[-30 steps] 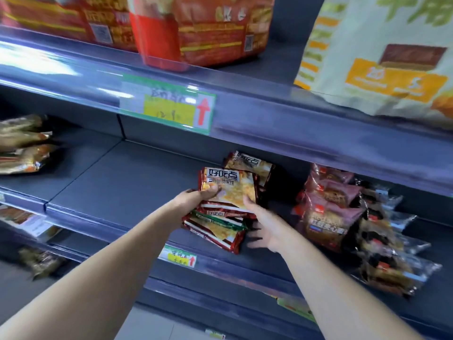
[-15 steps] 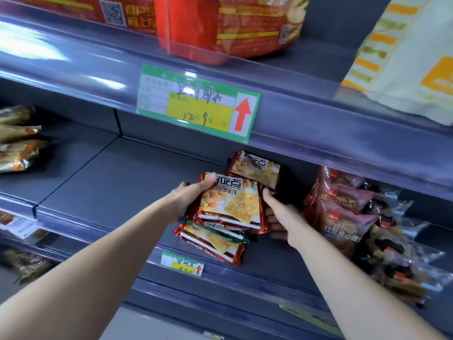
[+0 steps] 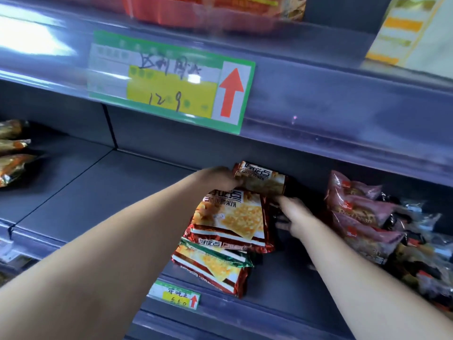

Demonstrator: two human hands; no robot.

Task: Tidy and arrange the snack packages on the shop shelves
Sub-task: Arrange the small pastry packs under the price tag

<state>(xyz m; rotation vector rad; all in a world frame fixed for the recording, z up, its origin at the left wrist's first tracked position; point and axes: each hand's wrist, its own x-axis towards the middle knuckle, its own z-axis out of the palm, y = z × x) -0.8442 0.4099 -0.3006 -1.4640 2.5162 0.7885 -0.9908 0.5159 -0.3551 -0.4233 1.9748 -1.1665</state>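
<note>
A stack of red cracker packages (image 3: 230, 222) lies on the grey middle shelf (image 3: 103, 200). Behind it, deeper under the upper shelf, stands another red cracker package (image 3: 263, 180). My left hand (image 3: 218, 179) grips the left end of that rear package. My right hand (image 3: 293, 214) reaches in at the right of the stack, its fingers curled toward the rear package's lower right corner; whether they hold it is hidden. The lowest packages (image 3: 215, 268) of the stack stick out toward the shelf's front edge.
Pink red-bean bread packages (image 3: 355, 207) and dark clear-wrapped snacks (image 3: 421, 253) pile up at the right. Golden packages (image 3: 14, 158) lie at the far left. Price tags (image 3: 171, 82) (image 3: 175, 294) sit on the shelf edges. Large red bags (image 3: 208, 8) stand on the upper shelf.
Both hands left the top package of the front stack and reached farther back to the rear package. The camera moved closer to the shelf.
</note>
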